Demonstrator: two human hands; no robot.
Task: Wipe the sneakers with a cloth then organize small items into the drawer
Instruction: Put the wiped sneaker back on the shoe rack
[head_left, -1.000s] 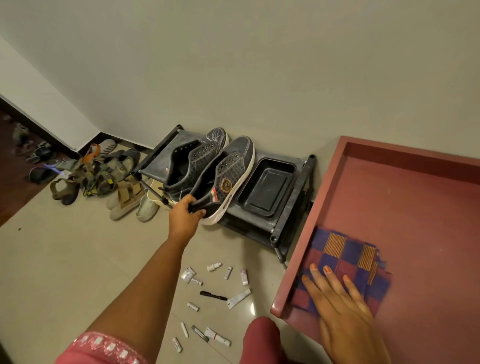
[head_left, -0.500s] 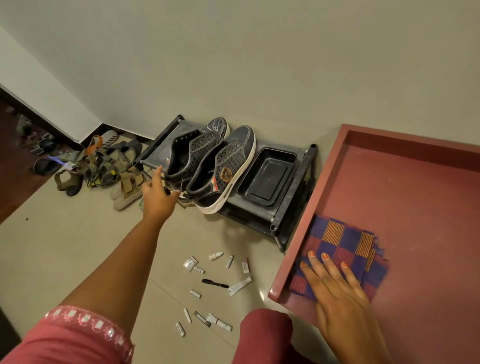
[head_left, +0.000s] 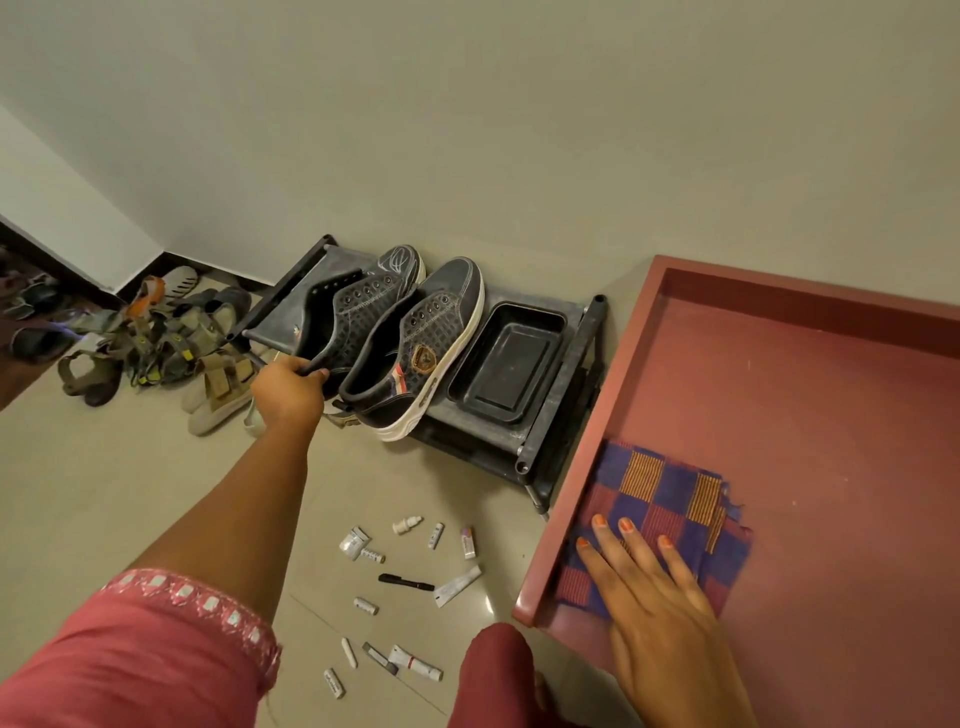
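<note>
Nearest: right hand (head_left: 670, 618) flat, fingers straight, pressing on checked cloth (head_left: 670, 499) inside red drawer (head_left: 561, 493), at its front left corner. On floor just left of drawer: scattered small items (head_left: 400, 582), tubes, little bottles, a black pen (head_left: 406, 582). Farther out: left hand (head_left: 288, 389) curled round heel of left sneaker (head_left: 353, 317), gripping it. Beside it, touching: right sneaker (head_left: 421, 353), heel overhanging rack (head_left: 550, 436) edge. Black tray (head_left: 506, 358) on rack, right of sneakers. Far left: heap of sandals (head_left: 156, 338) by wall.
</note>
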